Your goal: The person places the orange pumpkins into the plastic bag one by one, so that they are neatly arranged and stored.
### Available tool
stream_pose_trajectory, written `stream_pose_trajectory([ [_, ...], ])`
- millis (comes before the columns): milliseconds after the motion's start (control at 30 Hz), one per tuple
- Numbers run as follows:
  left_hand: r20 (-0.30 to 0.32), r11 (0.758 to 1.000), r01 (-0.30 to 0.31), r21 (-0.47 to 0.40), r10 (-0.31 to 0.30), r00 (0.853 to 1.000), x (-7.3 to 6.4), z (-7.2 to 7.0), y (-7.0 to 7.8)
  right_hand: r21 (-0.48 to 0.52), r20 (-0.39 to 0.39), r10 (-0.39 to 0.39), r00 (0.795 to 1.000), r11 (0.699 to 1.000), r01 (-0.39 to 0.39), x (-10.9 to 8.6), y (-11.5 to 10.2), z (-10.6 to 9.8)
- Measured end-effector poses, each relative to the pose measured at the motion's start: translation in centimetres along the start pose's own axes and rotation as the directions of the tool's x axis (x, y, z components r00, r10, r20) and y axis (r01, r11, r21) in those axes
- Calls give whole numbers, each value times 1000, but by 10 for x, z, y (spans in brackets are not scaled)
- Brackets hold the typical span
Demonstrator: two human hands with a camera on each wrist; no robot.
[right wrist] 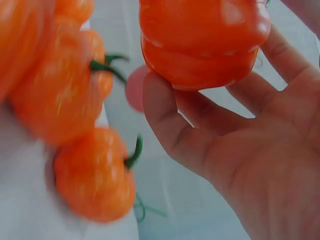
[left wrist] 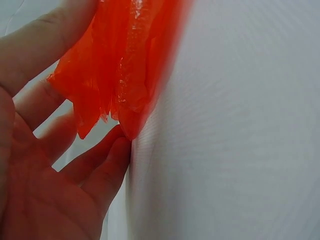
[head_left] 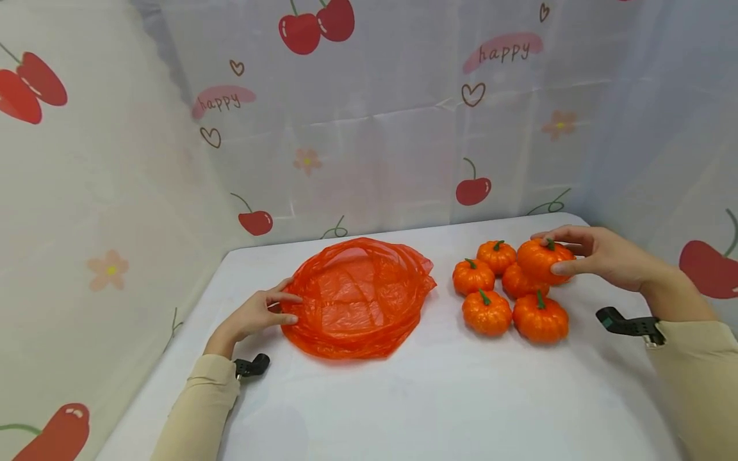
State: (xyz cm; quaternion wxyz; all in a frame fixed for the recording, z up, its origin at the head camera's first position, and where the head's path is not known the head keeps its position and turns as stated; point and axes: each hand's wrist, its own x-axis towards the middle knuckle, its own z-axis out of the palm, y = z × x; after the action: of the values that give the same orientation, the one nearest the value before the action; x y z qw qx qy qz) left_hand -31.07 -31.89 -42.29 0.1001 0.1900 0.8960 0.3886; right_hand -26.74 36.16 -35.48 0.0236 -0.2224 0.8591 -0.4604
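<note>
A thin red plastic bag [head_left: 357,346] lies spread on the table with its mouth wide, facing up. At its left rim my left hand [head_left: 254,315] grips the edge, thumb inside and fingers around the film; the left wrist view shows the crinkled red film [left wrist: 132,75] between thumb and fingers. My right hand [head_left: 614,256] holds a small orange pumpkin [head_left: 537,259] with a green stem, raised over the others. Thumb and fingers clasp its sides, as the right wrist view of that pumpkin [right wrist: 200,45] also shows.
Several more orange pumpkins stand clustered right of the bag, among them a front one [head_left: 541,319] and a left one [head_left: 473,277]. The white table [head_left: 415,403] meets a cherry-printed curtain [head_left: 375,173] at the back and sides.
</note>
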Motion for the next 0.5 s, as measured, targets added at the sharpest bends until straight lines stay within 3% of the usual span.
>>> stream_pose_trajectory([
  [233,6,1000,-1,-8,1,1000,0,1,0,51,17,59,998,997,-60,25,-18,14],
  [500,0,1000,-2,5,2,1000,-1,0,0,-42,23,107,994,993,-106,45,-29,27],
])
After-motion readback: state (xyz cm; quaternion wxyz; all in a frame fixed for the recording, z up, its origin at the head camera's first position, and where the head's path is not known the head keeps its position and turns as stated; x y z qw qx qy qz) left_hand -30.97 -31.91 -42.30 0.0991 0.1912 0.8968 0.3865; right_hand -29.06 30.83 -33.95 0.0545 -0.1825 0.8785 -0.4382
